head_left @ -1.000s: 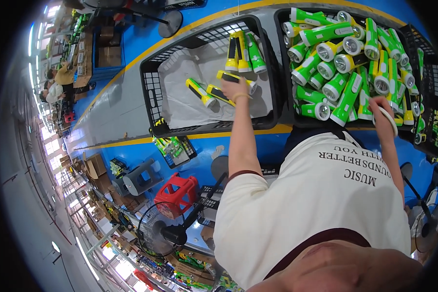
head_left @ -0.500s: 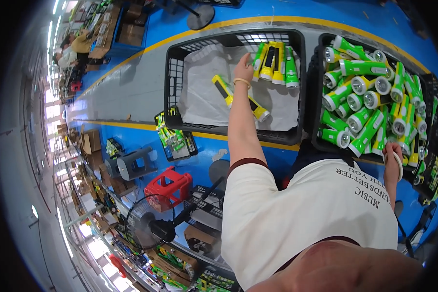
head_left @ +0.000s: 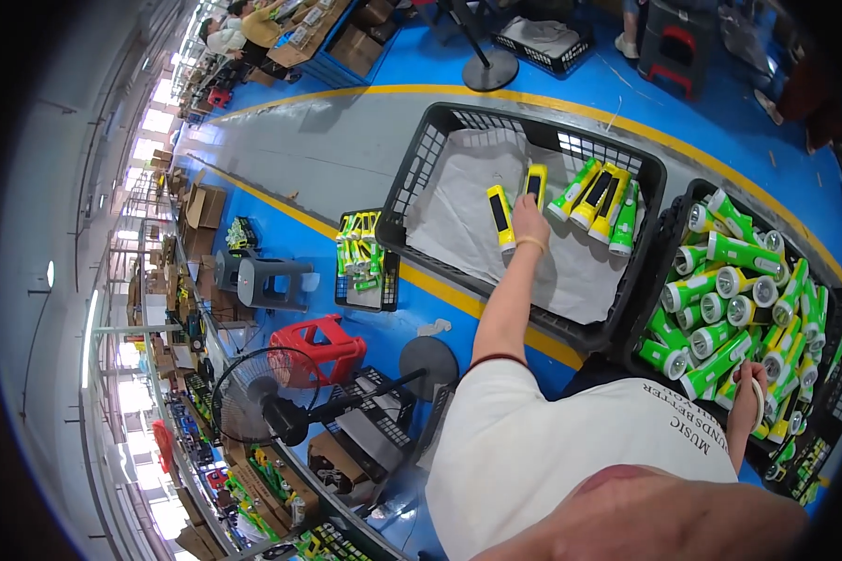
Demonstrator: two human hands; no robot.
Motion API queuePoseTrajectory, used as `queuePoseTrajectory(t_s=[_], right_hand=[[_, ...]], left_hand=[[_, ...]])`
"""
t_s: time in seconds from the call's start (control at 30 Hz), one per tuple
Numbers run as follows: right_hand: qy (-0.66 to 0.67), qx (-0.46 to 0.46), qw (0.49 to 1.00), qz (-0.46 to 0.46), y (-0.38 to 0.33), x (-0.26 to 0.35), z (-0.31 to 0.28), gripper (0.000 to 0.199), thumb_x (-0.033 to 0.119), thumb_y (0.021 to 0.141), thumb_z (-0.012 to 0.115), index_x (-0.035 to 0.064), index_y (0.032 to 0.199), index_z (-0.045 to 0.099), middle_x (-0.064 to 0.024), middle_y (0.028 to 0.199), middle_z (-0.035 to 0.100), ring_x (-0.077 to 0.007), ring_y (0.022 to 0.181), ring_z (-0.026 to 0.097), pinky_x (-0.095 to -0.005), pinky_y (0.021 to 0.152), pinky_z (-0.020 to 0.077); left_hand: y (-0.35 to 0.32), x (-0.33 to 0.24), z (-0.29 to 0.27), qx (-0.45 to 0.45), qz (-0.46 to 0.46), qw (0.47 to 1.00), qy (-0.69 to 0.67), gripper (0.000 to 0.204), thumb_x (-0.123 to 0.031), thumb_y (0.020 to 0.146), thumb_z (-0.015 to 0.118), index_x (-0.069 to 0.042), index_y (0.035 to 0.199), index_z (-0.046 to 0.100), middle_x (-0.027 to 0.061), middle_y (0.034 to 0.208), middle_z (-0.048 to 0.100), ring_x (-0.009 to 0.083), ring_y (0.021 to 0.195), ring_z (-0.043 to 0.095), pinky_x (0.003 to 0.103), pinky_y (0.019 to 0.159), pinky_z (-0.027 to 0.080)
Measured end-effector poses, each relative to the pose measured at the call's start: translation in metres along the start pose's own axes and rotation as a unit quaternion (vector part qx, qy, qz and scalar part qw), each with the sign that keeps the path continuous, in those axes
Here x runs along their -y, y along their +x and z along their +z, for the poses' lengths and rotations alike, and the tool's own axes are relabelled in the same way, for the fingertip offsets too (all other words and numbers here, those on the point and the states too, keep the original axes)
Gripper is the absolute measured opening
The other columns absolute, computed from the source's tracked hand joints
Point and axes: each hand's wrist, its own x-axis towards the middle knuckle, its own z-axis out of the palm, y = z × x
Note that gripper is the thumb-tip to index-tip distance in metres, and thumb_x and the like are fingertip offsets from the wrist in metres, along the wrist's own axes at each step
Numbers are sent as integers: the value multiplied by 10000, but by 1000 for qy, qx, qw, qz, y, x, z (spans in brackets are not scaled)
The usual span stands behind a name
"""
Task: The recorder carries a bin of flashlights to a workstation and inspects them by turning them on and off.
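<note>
Inside a black plastic crate lined with white sheeting, my left hand is closed around the lower end of a yellow flashlight with a dark panel. Just left of it lies another yellow flashlight. A row of green and yellow flashlights rests toward the crate's right side. My right hand is at the near side of a second crate heaped with green and yellow flashlights. Its fingers are curled among them; what they hold, if anything, is hidden.
A smaller crate of flashlights stands on the floor at left. Nearer are a grey stool, a red stool and a standing fan. Beyond the lined crate are a round stand base and another black crate.
My view has swung, shifting the crates right and down. My left hand has moved from beside the row to one of the two loose yellow flashlights, now turned nearly parallel. The right hand stays at the heap.
</note>
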Motion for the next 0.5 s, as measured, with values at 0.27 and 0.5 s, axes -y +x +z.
queuePoseTrajectory(t_s=[0.27, 0.5], right_hand=[[-31, -9, 999, -43, 7, -3, -13, 186, 223, 886, 529, 75, 781, 486, 25, 664, 436, -55, 632, 379, -194, 574, 289], [10, -111, 994, 2, -14, -15, -45, 233, 260, 889, 534, 68, 769, 481, 24, 660, 417, -62, 631, 386, -192, 588, 317]], left_hand=[[34, 14, -38, -123, -3, 989, 77, 573, -218, 674, 639, -156, 1211, 449, 113, 1214, 483, 317, 1117, 454, 455, 922, 342], [-10, 44, -37, -12, -361, 919, 158, 518, -185, 715, 589, -120, 1200, 419, 118, 1128, 498, 296, 1049, 500, 445, 876, 366]])
